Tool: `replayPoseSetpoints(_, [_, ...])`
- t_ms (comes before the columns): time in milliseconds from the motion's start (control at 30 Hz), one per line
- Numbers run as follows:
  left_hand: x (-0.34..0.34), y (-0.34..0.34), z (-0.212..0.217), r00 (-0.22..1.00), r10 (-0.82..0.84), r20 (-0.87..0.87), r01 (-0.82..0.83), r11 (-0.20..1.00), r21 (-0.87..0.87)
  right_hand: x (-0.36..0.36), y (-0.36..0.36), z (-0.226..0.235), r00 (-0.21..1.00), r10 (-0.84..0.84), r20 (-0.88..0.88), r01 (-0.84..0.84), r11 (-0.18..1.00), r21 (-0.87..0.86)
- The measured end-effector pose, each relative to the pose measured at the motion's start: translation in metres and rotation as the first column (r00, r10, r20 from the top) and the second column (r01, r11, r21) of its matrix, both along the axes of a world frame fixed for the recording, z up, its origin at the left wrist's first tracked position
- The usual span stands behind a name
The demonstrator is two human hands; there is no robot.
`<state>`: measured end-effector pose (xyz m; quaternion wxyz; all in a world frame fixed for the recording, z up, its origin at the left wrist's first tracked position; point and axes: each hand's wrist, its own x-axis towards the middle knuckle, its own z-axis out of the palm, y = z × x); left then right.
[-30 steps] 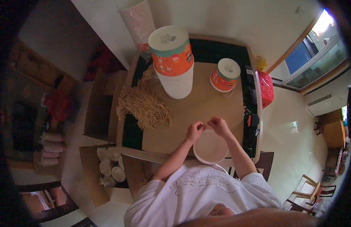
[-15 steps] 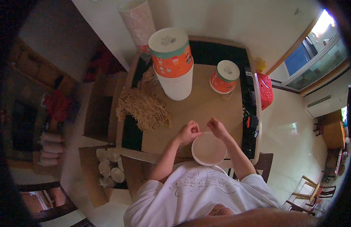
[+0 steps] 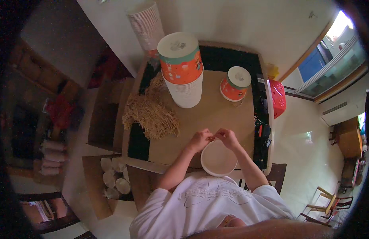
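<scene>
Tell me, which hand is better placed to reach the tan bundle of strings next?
Probably the left hand: it is nearer the tan bundle, which lies toward the left of the table. The right hand is farther across, by the white bowl.

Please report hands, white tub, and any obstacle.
Left hand, right hand close together at far rim of white tub. Open side up. Nothing blocking seen; tan strand heap lies left, apart.

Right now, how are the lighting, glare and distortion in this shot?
Head view, upper right: the bright opening washes out; head view, right: glare spots the floor; head view, left: dim, grainy; head view, centre: the table looks bowed, and fingertip detail on left hand and right hand is unclear.
</scene>
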<state>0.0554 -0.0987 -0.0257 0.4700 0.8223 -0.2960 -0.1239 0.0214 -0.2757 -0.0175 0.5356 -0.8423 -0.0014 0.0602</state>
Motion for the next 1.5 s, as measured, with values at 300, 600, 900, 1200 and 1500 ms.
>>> replayPoseSetpoints(300, [-0.011, -0.01, -0.024, 0.683, 0.028, -0.73, -0.334, 0.9, -0.279, -0.008, 0.005, 0.009, 0.998, -0.067, -0.01, 0.066, 0.996, -0.057])
replayPoseSetpoints(600, [-0.009, -0.004, -0.025, 0.297, -0.136, -0.945, -0.487, 0.83, -0.272, -0.024, 0.027, 0.021, 0.948, -0.08, 0.308, 0.199, 0.906, -0.375])
replayPoseSetpoints(900, [-0.014, -0.002, -0.018, 0.249, -0.122, -0.961, -0.57, 0.784, -0.247, -0.036, 0.032, 0.024, 0.914, -0.03, 0.404, 0.22, 0.874, -0.434])
replayPoseSetpoints(1200, [-0.013, -0.004, -0.012, 0.721, 0.081, -0.688, -0.319, 0.92, -0.226, -0.008, 0.01, 0.017, 1.0, -0.021, 0.003, 0.021, 0.997, -0.075])
replayPoseSetpoints(1500, [-0.012, -0.001, -0.001, 0.559, 0.132, -0.819, -0.458, 0.872, -0.172, -0.008, 0.011, 0.009, 0.998, -0.024, 0.052, 0.03, 0.994, -0.103])
